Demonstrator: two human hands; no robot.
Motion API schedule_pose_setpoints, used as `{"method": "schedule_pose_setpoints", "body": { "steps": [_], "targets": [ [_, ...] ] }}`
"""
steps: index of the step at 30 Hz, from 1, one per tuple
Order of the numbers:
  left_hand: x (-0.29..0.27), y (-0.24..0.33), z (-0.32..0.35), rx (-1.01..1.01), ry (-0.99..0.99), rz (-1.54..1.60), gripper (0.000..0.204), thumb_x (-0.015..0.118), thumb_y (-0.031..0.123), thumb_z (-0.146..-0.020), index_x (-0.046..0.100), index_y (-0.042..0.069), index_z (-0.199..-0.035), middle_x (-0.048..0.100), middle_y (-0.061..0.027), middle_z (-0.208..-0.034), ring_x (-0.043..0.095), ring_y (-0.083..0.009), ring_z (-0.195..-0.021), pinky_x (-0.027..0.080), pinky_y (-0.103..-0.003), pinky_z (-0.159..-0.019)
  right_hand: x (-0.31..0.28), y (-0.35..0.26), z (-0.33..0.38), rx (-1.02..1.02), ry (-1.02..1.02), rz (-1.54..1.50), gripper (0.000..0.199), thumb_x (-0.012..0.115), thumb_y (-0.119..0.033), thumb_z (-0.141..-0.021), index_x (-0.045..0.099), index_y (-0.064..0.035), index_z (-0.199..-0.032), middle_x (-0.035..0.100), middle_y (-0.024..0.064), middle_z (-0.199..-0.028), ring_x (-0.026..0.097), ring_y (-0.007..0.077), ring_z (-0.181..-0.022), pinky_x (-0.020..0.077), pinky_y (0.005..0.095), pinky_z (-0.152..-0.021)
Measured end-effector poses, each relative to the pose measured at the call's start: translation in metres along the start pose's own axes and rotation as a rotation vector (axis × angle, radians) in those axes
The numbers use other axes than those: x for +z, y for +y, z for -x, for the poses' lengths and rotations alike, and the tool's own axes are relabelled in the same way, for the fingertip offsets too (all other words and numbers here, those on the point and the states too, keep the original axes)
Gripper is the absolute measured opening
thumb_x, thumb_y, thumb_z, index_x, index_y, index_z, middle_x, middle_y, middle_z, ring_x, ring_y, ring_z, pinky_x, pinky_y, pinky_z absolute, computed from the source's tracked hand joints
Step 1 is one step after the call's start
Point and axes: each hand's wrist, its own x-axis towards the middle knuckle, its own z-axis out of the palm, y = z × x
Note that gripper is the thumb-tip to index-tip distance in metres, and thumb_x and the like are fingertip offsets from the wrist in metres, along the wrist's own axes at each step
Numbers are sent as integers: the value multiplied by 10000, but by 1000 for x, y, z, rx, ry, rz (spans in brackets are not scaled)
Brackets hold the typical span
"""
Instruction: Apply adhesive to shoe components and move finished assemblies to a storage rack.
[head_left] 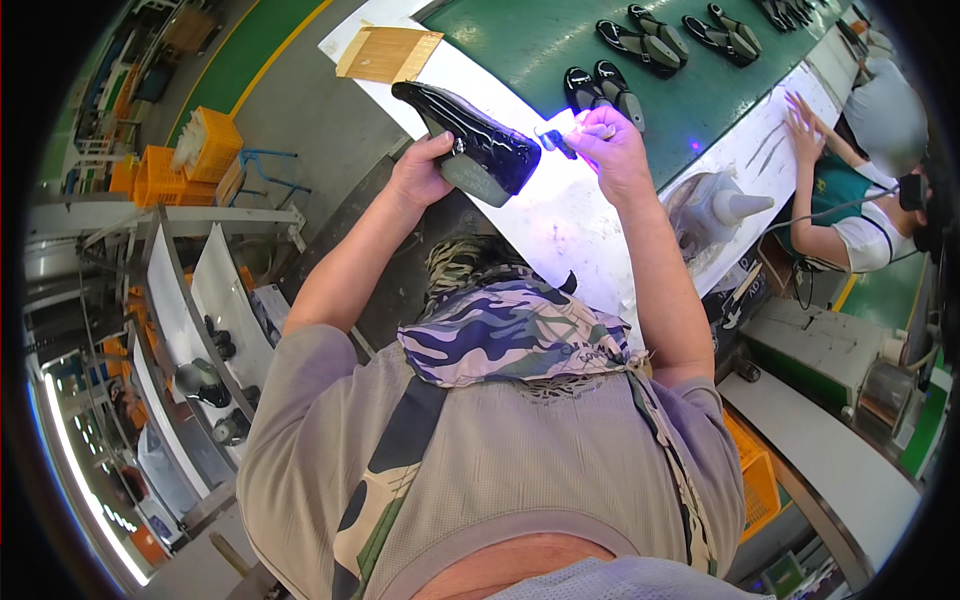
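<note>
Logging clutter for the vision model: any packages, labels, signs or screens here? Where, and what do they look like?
No signs or screens visible.
Flat tan cardboard piece: white bench edge, upper left.
Orange plastic crates: floor, left; slatted boxes.
Orange crate: lower right, under bench.

Black shoe soles point(640, 40) on green belt point(540, 40), orange crates point(185, 160) aside.

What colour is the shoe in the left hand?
Shiny black shoe with a grey sole, held in the left hand; the head view shows it.
</note>
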Motion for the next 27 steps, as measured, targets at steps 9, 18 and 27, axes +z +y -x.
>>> {"method": "schedule_pose_setpoints", "body": {
  "steps": [9, 18, 27],
  "targets": [
    [-10, 0, 29, 257, 88, -137, 493, 704, 115, -808, 513, 14, -1251, 614, -112, -1187, 595, -259, -1097, 463, -410, -1001, 29, 17, -2, 104, 100, 11, 246, 737, 48, -704, 536, -85, -752, 556, 10, -752, 548, 116, -657, 444, 261, -594],
    [-14, 17, 68, 602, 408, -619, 529, 806, 67, -680, 559, 11, -1144, 630, -67, -1053, 589, -174, -991, 465, -321, -924, 68, 60, -23, 200, 108, 77, 192, 751, 18, -706, 580, -45, -767, 581, 41, -720, 546, 136, -595, 442, 273, -532],
    [-13, 78, 151, 758, 569, -677, 599, 837, 84, -659, 545, -25, -1170, 631, -90, -1074, 587, -177, -1016, 462, -319, -937, 151, 81, -53, 304, -84, -75, 182, 702, 6, -815, 577, 6, -946, 632, 108, -820, 603, 186, -659, 525, 332, -571]
  ]
}}
